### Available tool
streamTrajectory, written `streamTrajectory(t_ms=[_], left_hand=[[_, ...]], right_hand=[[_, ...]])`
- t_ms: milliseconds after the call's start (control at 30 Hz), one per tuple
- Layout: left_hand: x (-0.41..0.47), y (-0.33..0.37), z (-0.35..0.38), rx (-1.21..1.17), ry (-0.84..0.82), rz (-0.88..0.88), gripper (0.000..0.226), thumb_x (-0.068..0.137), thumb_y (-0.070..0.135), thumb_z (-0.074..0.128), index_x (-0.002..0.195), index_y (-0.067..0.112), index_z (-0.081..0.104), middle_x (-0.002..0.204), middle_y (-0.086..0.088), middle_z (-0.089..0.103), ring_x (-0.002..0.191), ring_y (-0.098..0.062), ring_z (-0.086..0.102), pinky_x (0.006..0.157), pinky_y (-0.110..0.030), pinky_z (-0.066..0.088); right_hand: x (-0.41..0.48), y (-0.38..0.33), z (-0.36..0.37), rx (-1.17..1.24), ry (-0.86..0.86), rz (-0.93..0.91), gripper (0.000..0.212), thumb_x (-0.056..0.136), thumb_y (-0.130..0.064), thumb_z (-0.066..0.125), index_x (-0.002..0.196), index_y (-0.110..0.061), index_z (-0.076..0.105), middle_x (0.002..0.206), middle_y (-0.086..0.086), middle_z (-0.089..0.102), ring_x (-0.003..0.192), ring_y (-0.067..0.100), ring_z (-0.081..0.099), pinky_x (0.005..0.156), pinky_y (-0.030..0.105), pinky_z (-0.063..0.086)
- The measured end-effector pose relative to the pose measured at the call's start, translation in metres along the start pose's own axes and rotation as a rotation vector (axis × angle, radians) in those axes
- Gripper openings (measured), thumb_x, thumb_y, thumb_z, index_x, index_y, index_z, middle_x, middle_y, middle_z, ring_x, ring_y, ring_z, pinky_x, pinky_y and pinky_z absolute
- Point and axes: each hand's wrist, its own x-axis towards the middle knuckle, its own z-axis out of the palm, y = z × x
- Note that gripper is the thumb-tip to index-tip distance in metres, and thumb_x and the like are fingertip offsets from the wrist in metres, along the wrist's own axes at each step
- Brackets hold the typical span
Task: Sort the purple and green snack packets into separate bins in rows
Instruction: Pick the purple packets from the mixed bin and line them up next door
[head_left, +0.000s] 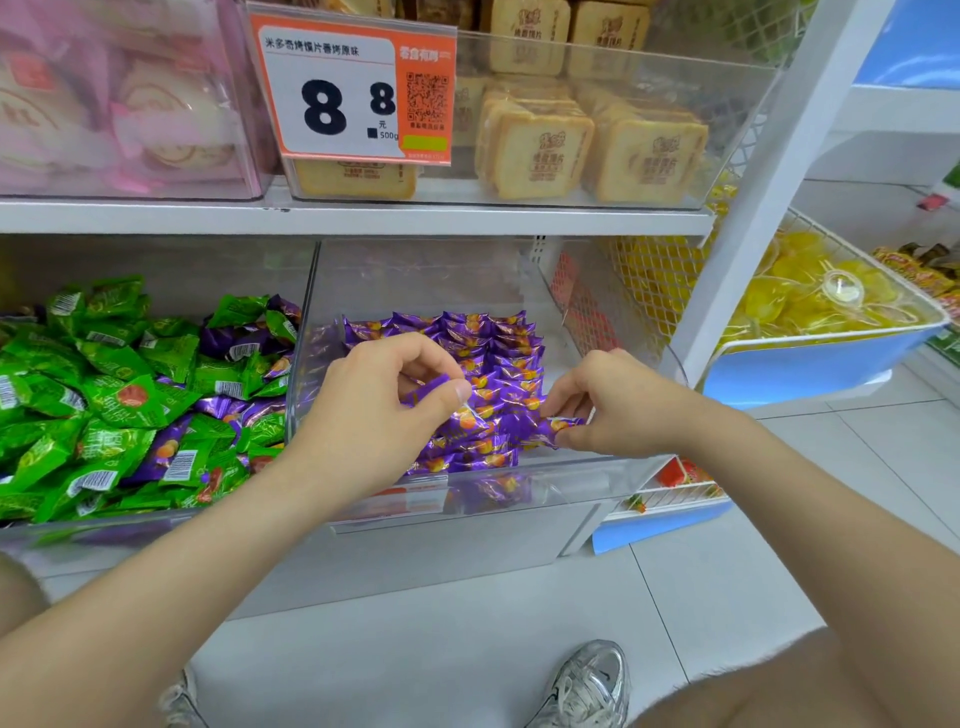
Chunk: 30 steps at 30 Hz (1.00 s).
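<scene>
As left fingers (453, 391) pinch purple packet (425, 388), right fingers (577, 440) pinch another (557, 426)

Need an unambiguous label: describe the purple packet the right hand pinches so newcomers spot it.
Below the orange price tag, a clear bin holds purple packets in rows. At the rows' front right corner, one purple packet sits in the grip of the right hand. Unlike its neighbours, it sticks out past the rows' right edge.

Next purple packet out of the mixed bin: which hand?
Probably left. The left hand sits beside the mixed bin, though it must first drop the purple packet it holds. The right hand is farther off, pinching another packet.
</scene>
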Motion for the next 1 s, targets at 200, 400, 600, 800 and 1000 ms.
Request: streamTrajectory(t_ms=[200,400,600,800,1000], left_hand=[[-0.001,-0.001,-0.001,0.005,-0.01,0.004,0.009,0.093,0.03,0.077,0.086,0.031,0.072,0.081,0.018,0.074,0.077,-0.002,0.071,0.067,-0.009,0.045],[-0.002,0.0,-0.002,0.014,-0.012,0.009,0.008,0.093,0.03,0.077,0.086,0.031,0.073,0.082,0.018,0.073,0.078,-0.002,0.07,0.067,-0.007,0.042],[-0.002,0.001,-0.001,-0.001,-0.024,0.004,0.008,0.093,0.029,0.077,0.086,0.031,0.073,0.083,0.018,0.074,0.077,-0.001,0.071,0.066,-0.008,0.043],[0.0,-0.002,-0.001,-0.095,-0.056,-0.071,0.004,0.093,0.03,0.078,0.09,0.031,0.075,0.088,0.013,0.076,0.079,-0.008,0.074,0.076,-0.025,0.053],[-0.003,0.005,-0.001,-0.307,-0.096,-0.234,0.005,0.095,0.019,0.077,0.097,0.023,0.077,0.093,0.0,0.077,0.078,-0.019,0.079,0.089,-0.048,0.062]], right_hand=[[0.008,0.004,0.007,-0.006,-0.065,-0.048,0.022,0.082,-0.024,0.088,0.103,-0.027,0.083,0.083,-0.021,0.071,0.072,-0.018,0.06,0.065,0.002,0.042],[0.015,0.006,0.014,-0.026,-0.061,-0.047,0.021,0.078,-0.033,0.091,0.096,-0.03,0.081,0.1,-0.015,0.073,0.078,-0.028,0.052,0.073,0.017,0.04],[0.017,0.006,0.015,-0.025,-0.053,0.009,0.021,0.071,-0.032,0.092,0.086,-0.029,0.077,0.086,-0.017,0.072,0.074,-0.019,0.058,0.073,0.023,0.048],[0.017,0.005,0.017,-0.013,-0.031,0.002,0.02,0.071,-0.03,0.092,0.083,-0.028,0.076,0.085,-0.016,0.071,0.077,-0.019,0.058,0.073,0.025,0.052],[0.013,0.009,0.006,0.009,-0.004,0.014,0.03,0.068,-0.045,0.094,0.089,-0.032,0.077,0.089,-0.02,0.071,0.078,-0.004,0.066,0.074,0.026,0.052]])
